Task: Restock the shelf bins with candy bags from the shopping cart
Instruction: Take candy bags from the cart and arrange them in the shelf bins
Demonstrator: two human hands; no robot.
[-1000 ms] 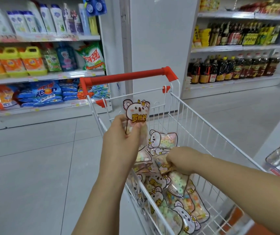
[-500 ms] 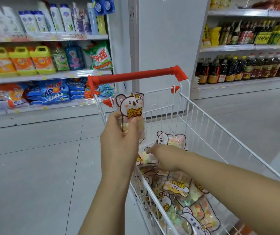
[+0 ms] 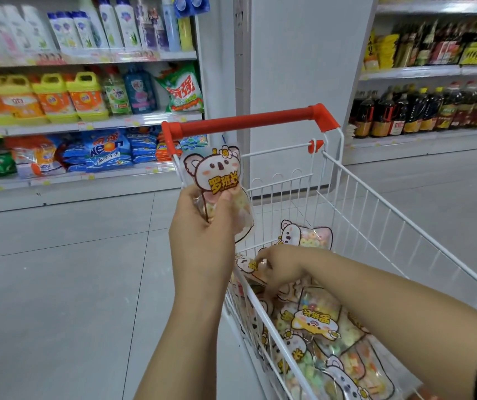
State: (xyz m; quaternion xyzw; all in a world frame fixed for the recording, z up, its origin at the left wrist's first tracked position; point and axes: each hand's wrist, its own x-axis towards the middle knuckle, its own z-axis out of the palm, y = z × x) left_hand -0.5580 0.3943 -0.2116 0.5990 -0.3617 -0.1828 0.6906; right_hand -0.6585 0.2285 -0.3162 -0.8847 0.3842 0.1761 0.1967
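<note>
A white wire shopping cart [image 3: 375, 223] with a red handle [image 3: 248, 122] stands in front of me, holding several koala-printed candy bags [image 3: 318, 321]. My left hand [image 3: 202, 229] holds one candy bag [image 3: 217, 174] upright above the cart's left rim, thumb across its front. My right hand [image 3: 280, 267] reaches down into the cart, fingers curled round the top of another candy bag [image 3: 247, 265] near the left side. One more bag [image 3: 308, 235] leans upright farther back in the cart.
Shelves of detergent jugs and bottles [image 3: 58, 96] line the left wall, and dark bottles [image 3: 433, 108] fill shelves at the right. A white pillar [image 3: 297, 67] rises behind the cart. Grey tiled floor [image 3: 58, 284] lies open to the left.
My left hand has lifted its bag slightly higher. My right hand moved leftward in the cart and closed on a bag near the left rim. The view shifted left.
</note>
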